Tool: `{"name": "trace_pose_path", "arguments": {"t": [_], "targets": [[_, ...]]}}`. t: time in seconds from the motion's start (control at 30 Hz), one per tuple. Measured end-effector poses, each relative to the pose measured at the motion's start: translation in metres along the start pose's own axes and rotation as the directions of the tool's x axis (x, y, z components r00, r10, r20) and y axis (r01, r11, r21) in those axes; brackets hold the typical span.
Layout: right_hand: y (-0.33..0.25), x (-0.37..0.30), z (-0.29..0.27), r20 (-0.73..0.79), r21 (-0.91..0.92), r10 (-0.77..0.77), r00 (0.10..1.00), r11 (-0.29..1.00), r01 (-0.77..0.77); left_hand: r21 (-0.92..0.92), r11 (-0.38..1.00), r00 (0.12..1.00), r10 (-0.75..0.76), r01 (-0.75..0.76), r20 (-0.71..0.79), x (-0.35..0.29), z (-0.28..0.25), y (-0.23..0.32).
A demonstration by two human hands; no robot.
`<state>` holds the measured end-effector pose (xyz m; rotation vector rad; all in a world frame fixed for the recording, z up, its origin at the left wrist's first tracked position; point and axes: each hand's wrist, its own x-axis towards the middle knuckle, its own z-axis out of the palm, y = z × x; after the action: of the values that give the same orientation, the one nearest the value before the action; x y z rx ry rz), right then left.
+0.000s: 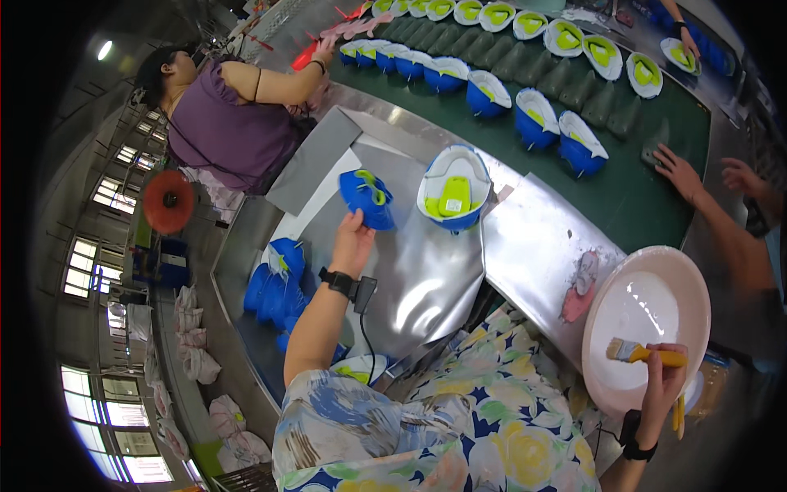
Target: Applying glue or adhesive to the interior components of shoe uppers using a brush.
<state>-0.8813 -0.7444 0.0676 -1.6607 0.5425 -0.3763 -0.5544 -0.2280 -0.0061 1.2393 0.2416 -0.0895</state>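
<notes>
My left hand (pixel 352 244) is closed on the edge of a blue shoe upper (pixel 361 201) with a lime-green part, raised over the metal table. Just right of it, another blue upper (pixel 433 187) sits with its white lining and lime-green tongue facing up. My right hand (pixel 661 384) grips a paintbrush (pixel 628 350) by its yellow handle. The bristles are over a pale pink basin (pixel 693 299) of white liquid; whether they touch it I cannot tell. Several blue uppers (pixel 279 289) lie heaped left of my left forearm.
A green conveyor belt (pixel 668 193) carries rows of blue-and-white uppers (pixel 537 119) and dark shoe lasts (pixel 525 72). A person in purple (pixel 234 123) works at the far left. Another person's hand (pixel 680 174) reaches over the belt at right. A grey-and-pink pad (pixel 582 287) lies beside the basin.
</notes>
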Motion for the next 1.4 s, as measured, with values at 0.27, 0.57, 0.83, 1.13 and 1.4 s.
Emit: {"name": "trace_pose_path", "arguments": {"t": [0.27,0.57,0.83,1.13,1.4], "targets": [[0.011,0.013,0.003,0.054,-0.013,-0.025,0.998,1.000,0.026,0.572,0.498,0.633,-0.773,0.652,-0.048,-0.138,0.006,0.006],[0.026,0.006,-0.034,-0.188,-0.146,-0.040,0.981,0.989,0.012,0.746,-0.314,0.775,0.048,-0.587,0.630,-0.109,0.020,0.041],[0.039,0.076,0.001,-0.010,-0.260,-0.099,0.995,0.961,0.093,0.806,-0.175,0.820,-0.223,-0.565,0.527,-0.079,0.009,0.007],[0.020,0.049,0.018,0.465,-0.587,0.020,0.885,0.756,0.291,0.257,0.930,0.743,-0.364,0.262,0.562,-0.073,0.150,0.034],[-0.018,0.048,-0.061,0.060,-0.268,-0.441,0.896,0.857,0.440,0.466,0.885,0.391,-0.432,0.010,0.813,-0.063,0.305,-0.029]]}}
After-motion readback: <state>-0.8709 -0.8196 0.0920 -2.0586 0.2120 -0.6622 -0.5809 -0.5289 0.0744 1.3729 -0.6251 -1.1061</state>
